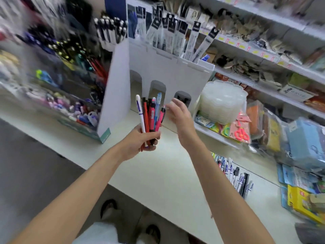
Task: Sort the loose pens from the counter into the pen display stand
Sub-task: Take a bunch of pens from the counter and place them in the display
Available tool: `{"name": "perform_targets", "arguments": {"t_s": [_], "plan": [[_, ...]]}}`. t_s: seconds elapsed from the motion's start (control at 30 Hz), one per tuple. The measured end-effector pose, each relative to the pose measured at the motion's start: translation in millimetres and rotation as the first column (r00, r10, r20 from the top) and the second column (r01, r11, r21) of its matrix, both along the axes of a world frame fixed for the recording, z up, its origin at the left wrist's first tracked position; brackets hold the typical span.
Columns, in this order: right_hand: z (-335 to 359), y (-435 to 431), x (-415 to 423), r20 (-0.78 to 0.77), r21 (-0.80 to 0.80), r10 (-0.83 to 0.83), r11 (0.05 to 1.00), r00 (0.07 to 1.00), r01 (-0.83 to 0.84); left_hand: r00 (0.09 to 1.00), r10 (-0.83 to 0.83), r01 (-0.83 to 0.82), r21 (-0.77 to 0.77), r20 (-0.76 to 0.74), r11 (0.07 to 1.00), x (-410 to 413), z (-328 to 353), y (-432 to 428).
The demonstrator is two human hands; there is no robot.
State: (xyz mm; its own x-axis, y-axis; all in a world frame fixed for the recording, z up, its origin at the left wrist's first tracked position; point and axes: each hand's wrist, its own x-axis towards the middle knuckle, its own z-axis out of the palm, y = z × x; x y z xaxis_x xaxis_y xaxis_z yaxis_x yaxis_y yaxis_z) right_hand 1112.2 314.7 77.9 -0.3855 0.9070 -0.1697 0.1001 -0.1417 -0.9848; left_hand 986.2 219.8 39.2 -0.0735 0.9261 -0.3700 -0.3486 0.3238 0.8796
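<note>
Gripping a pen bundle (150, 115) in your left hand (140, 140), right hand (179, 115) slack-fingered beside it, you seem midway: loose pens (234, 178) lie near right.

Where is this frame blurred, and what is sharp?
Head view: heavy motion blur smears the pen racks and shelves; the left hand and its bundle of pens are fairly sharp; wide-angle distortion tilts the counter; lighting even, no glare.
</note>
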Motion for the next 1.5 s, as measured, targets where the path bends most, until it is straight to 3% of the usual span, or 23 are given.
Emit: {"name": "perform_targets", "arguments": {"t_s": [0.1,0.23,0.43,0.53,0.7,0.83,1.03,1.1,1.2,1.27,1.33,1.4,1.47,1.5], "plan": [[30.9,0.8,-49.8,0.109,0.207,0.128,0.967,0.986,-0.149,0.992,-0.081,0.085,0.033,-0.098,0.996,-51.1,20.8,2.1],[55.1,-0.1,-117.5,0.104,0.378,0.041,0.923,0.994,-0.077,0.972,-0.172,0.195,0.140,-0.161,0.971,-129.7,41.6,11.1],[84.1,-9.5,-220.2,-0.050,0.283,-0.052,0.957,0.997,0.064,0.938,-0.345,0.343,0.191,-0.023,0.920,-261.1,65.2,12.8],[87.6,-22.2,-262.8,-0.042,0.297,-0.103,0.948,0.994,0.111,0.887,-0.460,0.457,0.206,-0.036,0.865,-314.6,72.2,13.7],[86.3,-40.2,-301.5,-0.058,0.231,-0.172,0.956,0.983,0.181,0.854,-0.516,0.518,0.204,-0.067,0.831,-358.4,74.9,14.6],[87.4,-39.6,-304.3,0.022,0.254,-0.224,0.944,0.974,0.211,0.855,-0.513,0.517,0.200,-0.077,0.832,-365.9,73.0,14.4],[91.8,-39.4,-306.7,0.271,0.227,-0.093,0.973,0.958,0.031,0.858,-0.507,0.514,0.191,-0.089,0.836,-374.3,71.8,11.3],[91.7,-40.7,-311.0,0.268,0.221,-0.100,0.974,0.958,0.040,0.864,-0.499,0.501,0.202,-0.062,0.842,-377.7,71.7,9.8],[89.6,-41.5,-322.2,0.178,0.225,-0.150,0.968,0.973,0.108,0.872,-0.489,0.481,0.219,-0.020,0.849,-383.4,71.7,6.3],[90.9,-40.3,-333.6,-0.062,0.189,-0.212,0.957,0.975,0.220,0.870,-0.489,0.489,0.216,-0.058,0.845,-388.3,70.8,4.8],[99.3,-36.8,-339.7,-0.394,0.102,-0.321,0.916,0.861,0.388,0.880,-0.466,0.475,0.213,-0.091,0.854,-392.9,67.5,1.8],[112.9,-34.5,-336.3,-0.602,0.044,-0.395,0.851,0.694,0.523,0.917,-0.394,0.398,0.213,-0.060,0.892,-397.7,63.5,-0.7],[119.9,-34.7,-333.0,-0.661,0.039,-0.396,0.830,0.638,0.556,0.959,-0.282,0.279,0.213,-0.016,0.936,-402.6,62.5,-0.8],[120.3,-36.6,-334.4,-0.627,0.057,-0.397,0.835,0.671,0.547,0.975,-0.224,0.217,0.215,0.005,0.952,-405.1,63.7,0.2]]}}
